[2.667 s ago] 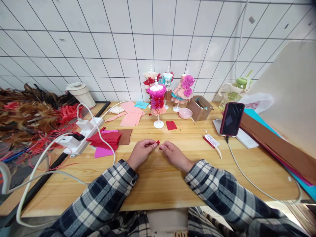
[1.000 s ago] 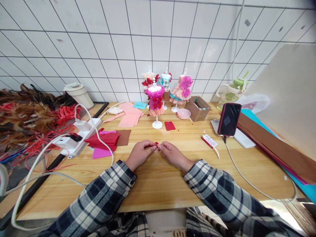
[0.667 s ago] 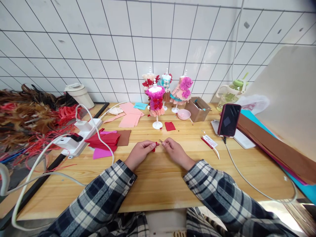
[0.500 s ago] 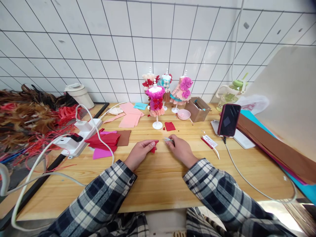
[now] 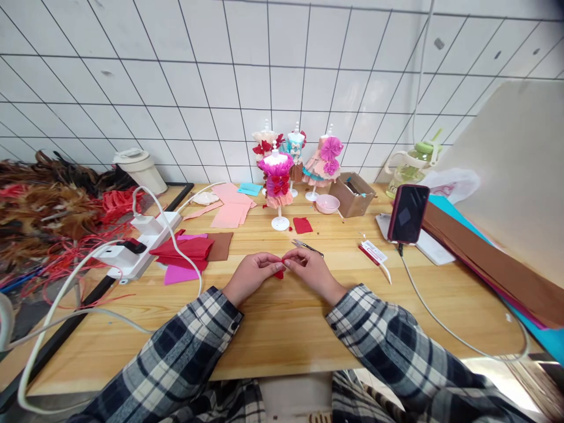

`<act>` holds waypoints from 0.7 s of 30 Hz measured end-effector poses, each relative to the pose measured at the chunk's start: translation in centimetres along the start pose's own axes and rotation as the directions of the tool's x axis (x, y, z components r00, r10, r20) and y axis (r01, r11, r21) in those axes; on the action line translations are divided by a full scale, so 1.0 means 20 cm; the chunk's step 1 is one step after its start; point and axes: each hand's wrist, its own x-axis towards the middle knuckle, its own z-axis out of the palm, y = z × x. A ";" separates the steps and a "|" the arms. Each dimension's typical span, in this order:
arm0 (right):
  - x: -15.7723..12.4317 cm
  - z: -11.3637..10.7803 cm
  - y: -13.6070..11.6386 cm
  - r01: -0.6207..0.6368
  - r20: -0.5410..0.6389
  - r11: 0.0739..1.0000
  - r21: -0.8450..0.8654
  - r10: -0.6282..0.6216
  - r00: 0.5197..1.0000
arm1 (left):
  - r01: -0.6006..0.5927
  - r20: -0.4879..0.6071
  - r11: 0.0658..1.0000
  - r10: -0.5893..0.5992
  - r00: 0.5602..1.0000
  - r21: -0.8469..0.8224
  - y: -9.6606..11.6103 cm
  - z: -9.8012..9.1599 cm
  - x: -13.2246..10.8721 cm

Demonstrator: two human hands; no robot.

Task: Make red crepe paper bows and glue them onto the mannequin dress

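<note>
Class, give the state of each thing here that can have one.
Left hand: pinching small red paper piece
Right hand: pinching the same piece
Small metal scissors: lying unheld
Red-cased phone: propped, cable connected
White plastic power strip: plugs inserted
Brown rectangular box: open
Cream cylindrical cup: lidded
Clear jug: green lid on
Four white mannequins: dressed, upright

It is nice and bright, and the light is spread out evenly. The white wall (image 5: 247, 76) has a soft shine, and so does the bench (image 5: 273, 352). Low on the right, the floor (image 5: 497, 376) glows almost white. Shadows under the fingers (image 5: 301, 262) are pale. The sides look stretched (like peeking through a fishbowl), the feathers (image 5: 57, 214) look smudgy, and the top right corner goes dark.
</note>
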 end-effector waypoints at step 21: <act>0.01 0.01 0.01 -0.049 -0.031 0.999 -0.023 0.048 0.998 | -0.007 -0.080 0.999 0.005 0.997 -0.033 -0.01 0.01 0.01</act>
